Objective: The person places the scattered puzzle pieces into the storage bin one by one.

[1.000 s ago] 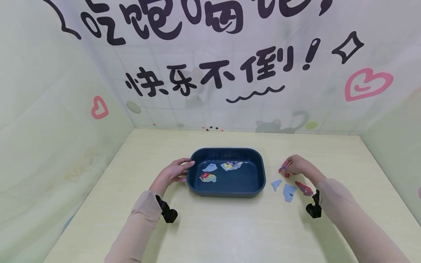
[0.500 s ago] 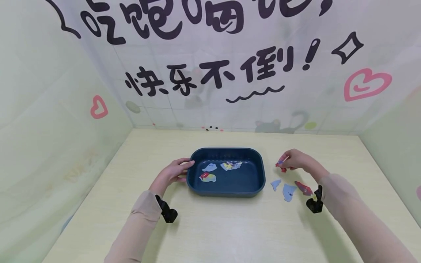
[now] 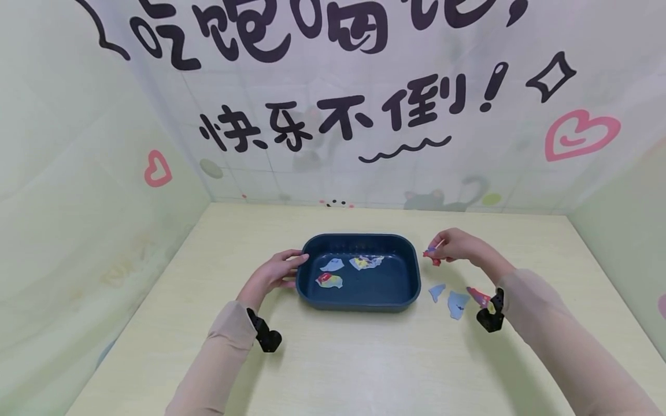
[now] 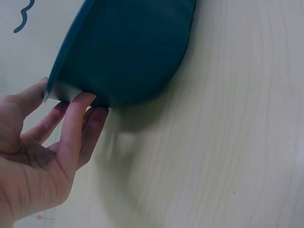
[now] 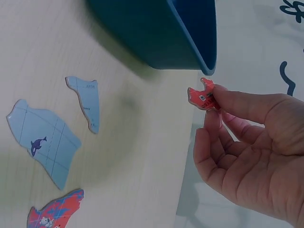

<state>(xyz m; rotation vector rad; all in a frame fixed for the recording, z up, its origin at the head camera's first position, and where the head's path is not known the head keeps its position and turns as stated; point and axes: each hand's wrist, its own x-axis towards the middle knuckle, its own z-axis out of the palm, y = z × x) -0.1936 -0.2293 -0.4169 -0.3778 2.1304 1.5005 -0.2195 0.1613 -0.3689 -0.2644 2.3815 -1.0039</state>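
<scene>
My left hand (image 3: pixel 273 271) holds the left end of a dark blue plastic tray (image 3: pixel 359 307). In the left wrist view the thumb lies at the tray's rim and the fingers press its outer wall (image 4: pixel 123 52). My right hand (image 3: pixel 459 245) pinches a small red puzzle piece (image 5: pixel 202 99) between thumb and fingers. It hangs just off the tray's right end, above the table. Inside the tray lie a light blue piece (image 3: pixel 332 265), a red and yellow piece (image 3: pixel 329 281) and a pale patterned piece (image 3: pixel 366 263).
Right of the tray, on the pale wooden table (image 3: pixel 354 364), lie a small blue piece (image 5: pixel 88 102), a larger blue piece with a whale print (image 5: pixel 45 140) and a red-blue piece (image 5: pixel 56 210). A printed cloth (image 3: pixel 333 179) hangs behind the table.
My right hand has lifted the red puzzle piece and carried it leftward, closer to the tray's right end. The left hand and the tray have stayed where they were.
</scene>
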